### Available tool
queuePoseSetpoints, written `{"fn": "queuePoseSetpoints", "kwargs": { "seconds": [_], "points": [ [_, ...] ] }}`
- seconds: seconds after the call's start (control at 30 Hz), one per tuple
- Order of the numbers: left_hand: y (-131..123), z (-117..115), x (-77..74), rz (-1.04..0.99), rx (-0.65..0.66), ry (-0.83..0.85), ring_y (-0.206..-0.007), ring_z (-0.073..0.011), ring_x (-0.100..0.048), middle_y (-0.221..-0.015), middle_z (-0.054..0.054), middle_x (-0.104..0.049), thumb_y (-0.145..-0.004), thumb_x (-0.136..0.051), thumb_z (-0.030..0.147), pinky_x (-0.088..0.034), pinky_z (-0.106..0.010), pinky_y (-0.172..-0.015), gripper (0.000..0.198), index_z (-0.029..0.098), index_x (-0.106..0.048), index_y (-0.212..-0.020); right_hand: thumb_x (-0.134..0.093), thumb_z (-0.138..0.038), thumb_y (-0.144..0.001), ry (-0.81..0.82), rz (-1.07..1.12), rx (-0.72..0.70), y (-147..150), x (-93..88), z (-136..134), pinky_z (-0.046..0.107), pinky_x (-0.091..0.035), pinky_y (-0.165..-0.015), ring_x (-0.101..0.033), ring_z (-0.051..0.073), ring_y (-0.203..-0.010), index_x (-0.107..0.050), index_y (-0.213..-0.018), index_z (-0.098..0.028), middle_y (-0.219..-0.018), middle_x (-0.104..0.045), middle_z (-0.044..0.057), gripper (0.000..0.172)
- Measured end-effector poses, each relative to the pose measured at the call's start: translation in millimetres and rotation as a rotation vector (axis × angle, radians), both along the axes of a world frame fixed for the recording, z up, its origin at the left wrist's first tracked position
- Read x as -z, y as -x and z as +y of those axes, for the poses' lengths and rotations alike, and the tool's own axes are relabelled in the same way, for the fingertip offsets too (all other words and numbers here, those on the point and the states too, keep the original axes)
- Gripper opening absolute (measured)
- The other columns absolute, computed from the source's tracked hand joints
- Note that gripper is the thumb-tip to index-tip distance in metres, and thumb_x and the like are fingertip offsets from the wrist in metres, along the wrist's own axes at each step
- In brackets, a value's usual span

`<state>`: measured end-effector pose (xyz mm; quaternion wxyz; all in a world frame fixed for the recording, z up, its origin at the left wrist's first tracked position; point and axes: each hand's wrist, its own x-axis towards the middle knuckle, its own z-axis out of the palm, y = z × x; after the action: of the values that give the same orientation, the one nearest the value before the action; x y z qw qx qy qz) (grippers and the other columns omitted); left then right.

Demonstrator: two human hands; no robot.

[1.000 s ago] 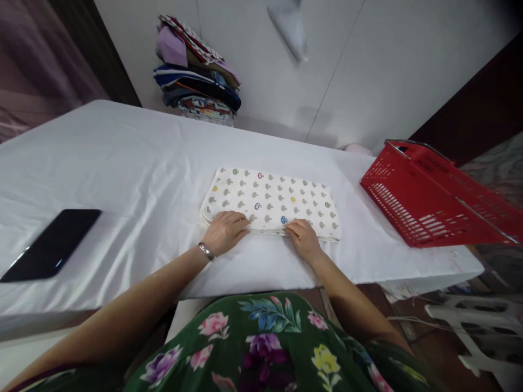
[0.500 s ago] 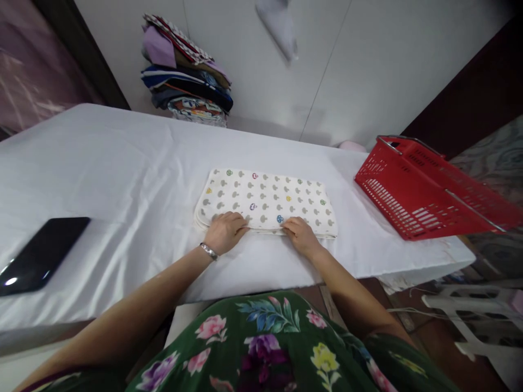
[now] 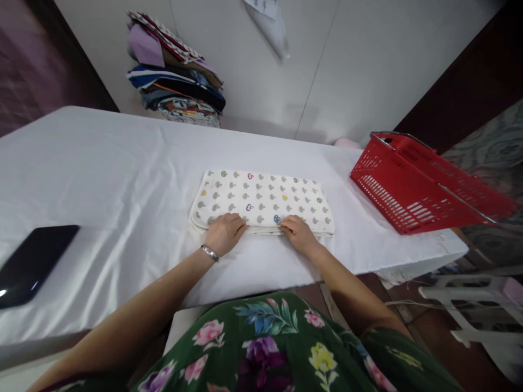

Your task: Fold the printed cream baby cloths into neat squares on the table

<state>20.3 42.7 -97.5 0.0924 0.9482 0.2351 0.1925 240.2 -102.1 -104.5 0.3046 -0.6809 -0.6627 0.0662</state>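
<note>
A folded cream cloth (image 3: 265,197) printed with small grey and coloured mushroom shapes lies flat on the white-covered table (image 3: 122,179). My left hand (image 3: 223,233), with a metal bracelet at the wrist, rests on the cloth's near edge towards its left end, fingers curled onto the fabric. My right hand (image 3: 298,233) grips the same near edge a little right of centre, fingers pinched on the fold. Both hands lie close together.
A red plastic basket (image 3: 412,182) sits tilted at the table's right end. A dark phone (image 3: 30,264) lies at the near left. A stack of folded fabrics (image 3: 175,81) stands against the far wall. A white plastic stool (image 3: 482,305) is on the floor, right.
The hands and cloth stay as they were; only the camera has shifted slightly, sliding the scene leftwards and a little down in view.
</note>
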Motion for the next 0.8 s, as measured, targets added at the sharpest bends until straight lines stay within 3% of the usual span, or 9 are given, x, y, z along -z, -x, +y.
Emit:
{"fn": "queuePoseSetpoints", "kwargs": {
  "seconds": [0.3,0.6,0.8],
  "points": [
    [4.0,-1.4,0.7,0.064,0.053,-0.073,-0.085,-0.0207,-0.055,-0.090,-0.005,-0.064,-0.088,-0.042,0.042,-0.042,-0.035,-0.073,0.032,0.020,-0.065,-0.084,-0.049,-0.023,-0.089,-0.003,-0.151,-0.108,0.2,-3.1,-4.8,0.034,-0.045,-0.079,-0.051,0.020,-0.089,-0.064,-0.099,-0.021,-0.096,-0.062,0.007,0.018],
    [-6.3,2.0,-4.6,0.112,0.022,-0.025,-0.079,-0.0194,-0.055,-0.083,-0.006,-0.062,-0.091,-0.036,0.037,-0.042,-0.034,-0.071,0.035,0.019,-0.062,-0.077,-0.050,-0.020,-0.087,0.076,-0.027,0.001,-2.0,-7.7,2.1,0.031,-0.045,-0.078,-0.055,0.018,-0.090,-0.066,-0.094,-0.023,-0.094,-0.063,0.004,0.017],
    [-8.1,6.0,-4.3,0.102,0.016,0.043,-0.076,-0.0185,-0.055,-0.081,-0.006,-0.060,-0.091,-0.034,0.035,-0.041,-0.033,-0.069,0.034,0.018,-0.059,-0.075,-0.047,-0.020,-0.088,0.046,-0.087,-0.005,-2.5,-7.4,3.7,0.030,-0.045,-0.078,-0.056,0.017,-0.088,-0.063,-0.097,-0.022,-0.093,-0.063,0.005,0.019]
  ]
}}
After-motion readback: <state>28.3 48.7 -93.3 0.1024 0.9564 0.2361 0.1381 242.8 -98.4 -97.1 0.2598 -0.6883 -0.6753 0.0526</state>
